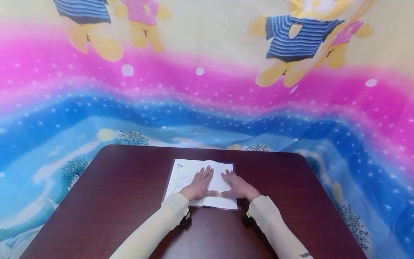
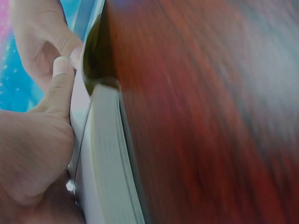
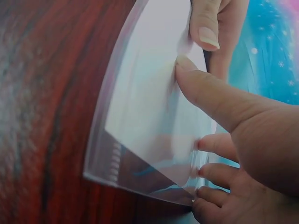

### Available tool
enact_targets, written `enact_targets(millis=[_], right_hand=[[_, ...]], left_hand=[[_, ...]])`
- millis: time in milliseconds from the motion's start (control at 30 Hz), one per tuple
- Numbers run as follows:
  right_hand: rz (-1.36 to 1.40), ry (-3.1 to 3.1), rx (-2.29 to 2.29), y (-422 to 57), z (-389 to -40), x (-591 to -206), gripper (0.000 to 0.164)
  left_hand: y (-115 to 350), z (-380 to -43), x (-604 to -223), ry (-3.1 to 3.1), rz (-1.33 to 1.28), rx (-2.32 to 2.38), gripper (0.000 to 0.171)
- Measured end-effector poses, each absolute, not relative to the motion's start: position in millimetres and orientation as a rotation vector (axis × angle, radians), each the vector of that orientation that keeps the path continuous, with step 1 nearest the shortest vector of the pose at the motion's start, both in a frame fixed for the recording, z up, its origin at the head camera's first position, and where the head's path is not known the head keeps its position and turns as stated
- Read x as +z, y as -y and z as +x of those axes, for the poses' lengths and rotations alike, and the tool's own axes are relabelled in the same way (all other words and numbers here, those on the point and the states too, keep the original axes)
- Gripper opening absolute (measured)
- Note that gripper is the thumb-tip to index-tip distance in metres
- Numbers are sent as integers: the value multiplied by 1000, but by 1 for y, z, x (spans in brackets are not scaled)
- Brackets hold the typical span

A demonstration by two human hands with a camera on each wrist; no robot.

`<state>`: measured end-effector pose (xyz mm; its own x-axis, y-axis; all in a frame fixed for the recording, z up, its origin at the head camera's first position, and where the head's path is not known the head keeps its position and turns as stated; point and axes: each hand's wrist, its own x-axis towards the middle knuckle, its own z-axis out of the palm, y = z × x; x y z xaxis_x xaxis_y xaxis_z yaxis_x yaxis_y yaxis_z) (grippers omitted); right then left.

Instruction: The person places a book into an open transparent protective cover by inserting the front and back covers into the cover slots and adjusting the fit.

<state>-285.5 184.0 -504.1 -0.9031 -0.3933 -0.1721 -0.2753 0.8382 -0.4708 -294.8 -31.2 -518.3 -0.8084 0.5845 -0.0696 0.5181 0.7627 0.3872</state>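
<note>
An open book (image 1: 182, 175) in a clear plastic cover lies on the dark red table. Its left page carries printed lines and a small blue mark; the right page looks blank. My left hand (image 1: 199, 184) rests near the middle fold with fingers spread. On the right page, my right hand (image 1: 239, 186) presses with extended fingers, its thumb pointing at the left thumb. The left wrist view shows the thick page block (image 2: 114, 154) edge-on, with both thumbs close together above it. In the right wrist view, the cover's transparent flap (image 3: 145, 179) extends past the page corner.
The table (image 1: 129, 187) has rounded far corners and a glossy wood-grain top. Behind and beside it hangs a colourful cloth (image 1: 207, 93) printed with bears, snowflakes and trees. Dark wrist devices (image 1: 185, 220) sit under both sleeves.
</note>
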Motion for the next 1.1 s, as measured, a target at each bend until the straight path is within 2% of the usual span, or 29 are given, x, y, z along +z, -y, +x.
enact_targets(millis=[267, 500, 600, 733, 900, 1100], right_hand=[[-573, -2754, -685, -185, -285, -504, 81], [-631, -2738, -853, -195, -291, -508, 71], [-511, -2764, -1020, -199, -295, -510, 63], [-182, -2736, -1284, -205, -295, -508, 58], [61, -2476, -1559, -211, -295, -503, 65], [169, -2327, -1618, -213, -300, -501, 70]], left_hand=[[24, -292, -520, -2740, 854, 493, 87], [23, -294, -516, -2712, 853, 390, 75], [24, -293, -513, -2715, 860, 386, 73], [26, -291, -514, -2705, 866, 407, 73], [26, -289, -514, -2693, 878, 449, 74], [30, -290, -513, -2664, 906, 537, 74]])
